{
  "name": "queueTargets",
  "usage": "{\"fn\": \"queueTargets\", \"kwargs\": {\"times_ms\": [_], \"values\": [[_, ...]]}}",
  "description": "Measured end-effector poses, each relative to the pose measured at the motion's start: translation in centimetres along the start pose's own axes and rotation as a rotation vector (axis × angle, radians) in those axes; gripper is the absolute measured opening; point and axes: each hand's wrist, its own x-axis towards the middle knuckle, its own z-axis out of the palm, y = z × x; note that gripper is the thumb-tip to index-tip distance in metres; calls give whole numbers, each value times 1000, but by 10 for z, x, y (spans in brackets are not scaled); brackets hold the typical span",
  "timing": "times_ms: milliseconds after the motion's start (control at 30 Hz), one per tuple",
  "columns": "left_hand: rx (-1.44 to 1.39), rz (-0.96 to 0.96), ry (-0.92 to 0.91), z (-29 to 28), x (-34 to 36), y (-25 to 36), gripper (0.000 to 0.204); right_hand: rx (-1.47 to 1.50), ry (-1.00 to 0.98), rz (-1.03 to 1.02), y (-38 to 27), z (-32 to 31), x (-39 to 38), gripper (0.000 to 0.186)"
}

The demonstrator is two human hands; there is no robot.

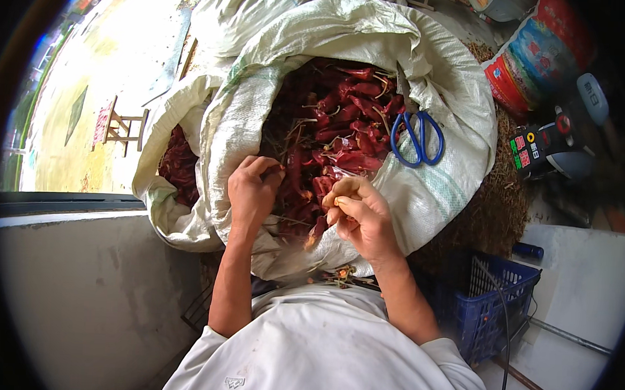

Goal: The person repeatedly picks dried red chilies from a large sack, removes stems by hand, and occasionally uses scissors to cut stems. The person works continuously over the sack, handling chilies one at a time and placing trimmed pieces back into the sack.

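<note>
A large white woven sack (438, 193) lies in front of me, its rim rolled back around a heap of dried red chili peppers (351, 113) with pale stems. Over the left side of its mouth is my left hand (253, 189), fingers curled inward; what they pinch, if anything, is hidden. My right hand (360, 216) is above the near side, thumb and forefinger pressed together on something too small to make out. Just below its fingers a chili pepper with an orange end (316, 233) shows, slightly blurred. Blue-handled scissors (419, 140) rest on the sack's right rim, blades pointing away.
A smaller white sack of red chilies (180, 165) stands at left. Stem scraps (344, 273) lie near my shirt. To the right are a blue plastic basket (500, 301), a black device with lit buttons (545, 146) and a colourful printed bag (535, 58). A low wall (92, 283) borders the left.
</note>
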Motion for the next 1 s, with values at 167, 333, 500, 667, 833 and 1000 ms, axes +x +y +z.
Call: {"fn": "queueTargets", "kwargs": {"times_ms": [167,333,500,667,833,1000], "values": [[-104,7,-6,6,-7,3,22,-207,64,-36,6,6,1,16],[358,-11,-148,25,6,15,25,-287,73,-86,17,10,-5,23],[80,99,31,22,-11,5,29,-418,179,-60,15,9,-17,22],[-34,486,139,-1,-36,19,29,-815,202,-273,20,1,-13,32],[-55,561,97,-11,-54,41,30,-1029,173,-468,4,25,-15,27],[-108,553,88,-26,-55,45,25,-1180,139,-478,-9,42,-15,25]]}}
